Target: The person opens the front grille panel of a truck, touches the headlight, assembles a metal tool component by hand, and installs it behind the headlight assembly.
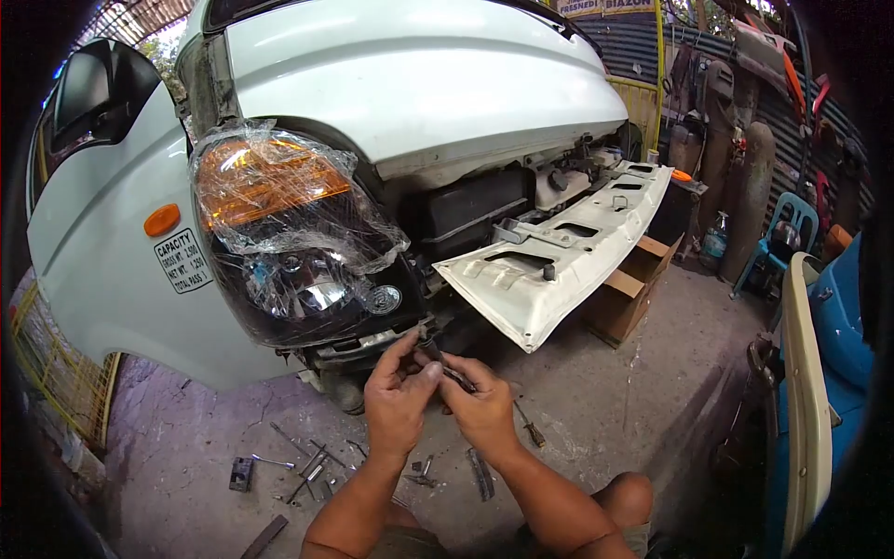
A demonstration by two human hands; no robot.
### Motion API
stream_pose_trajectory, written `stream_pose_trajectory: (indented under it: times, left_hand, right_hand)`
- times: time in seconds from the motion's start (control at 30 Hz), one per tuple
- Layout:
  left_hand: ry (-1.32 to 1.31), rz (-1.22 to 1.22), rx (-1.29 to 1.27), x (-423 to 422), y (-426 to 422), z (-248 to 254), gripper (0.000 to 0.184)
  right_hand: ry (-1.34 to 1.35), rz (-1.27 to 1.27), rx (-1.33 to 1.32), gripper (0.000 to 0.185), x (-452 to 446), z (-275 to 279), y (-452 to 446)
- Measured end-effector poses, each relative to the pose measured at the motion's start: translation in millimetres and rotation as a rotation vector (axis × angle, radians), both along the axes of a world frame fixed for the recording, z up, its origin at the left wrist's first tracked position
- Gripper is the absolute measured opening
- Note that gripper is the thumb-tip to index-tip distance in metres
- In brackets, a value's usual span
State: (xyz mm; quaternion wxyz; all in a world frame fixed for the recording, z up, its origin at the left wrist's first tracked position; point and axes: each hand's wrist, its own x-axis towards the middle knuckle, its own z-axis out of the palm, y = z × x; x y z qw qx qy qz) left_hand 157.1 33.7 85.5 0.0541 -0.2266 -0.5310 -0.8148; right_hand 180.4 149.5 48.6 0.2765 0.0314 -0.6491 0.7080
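Just below the headlight, my two hands meet around a dark rod-like part [430, 350], whose exact kind I cannot make out. The fingertips and thumb of my left hand [396, 401] pinch its upper end. My right hand [482, 405] is closed on its lower end, so much of it is hidden by fingers. Directly above is the headlight [317, 293], partly wrapped in clear plastic film, with an orange lens on top. A pale metal front panel [507, 303] with cut-out holes juts out to the right of it.
Several hand tools [312, 466] lie on the concrete floor below my hands, with a screwdriver [531, 429] to the right. A cardboard box [626, 298] stands under the panel. Gas cylinders [750, 205], a blue chair [792, 224] and a blue vehicle [843, 307] are at the right.
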Motion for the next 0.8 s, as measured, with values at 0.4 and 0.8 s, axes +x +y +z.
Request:
stream_pose_trajectory:
  times: [0.4,0.8]
  left_hand:
    - [0.066,-0.009,-0.158,-6.8,-9.6,4.1,0.045]
    - [0.075,-0.006,-0.415,0.6,-18.8,24.5,0.042]
  right_hand:
    - [-0.12,0.067,-0.012,0.033,6.2,12.7,-4.0]
    - [-0.166,0.638,-0.655,0.048,13.7,12.5,-3.7]
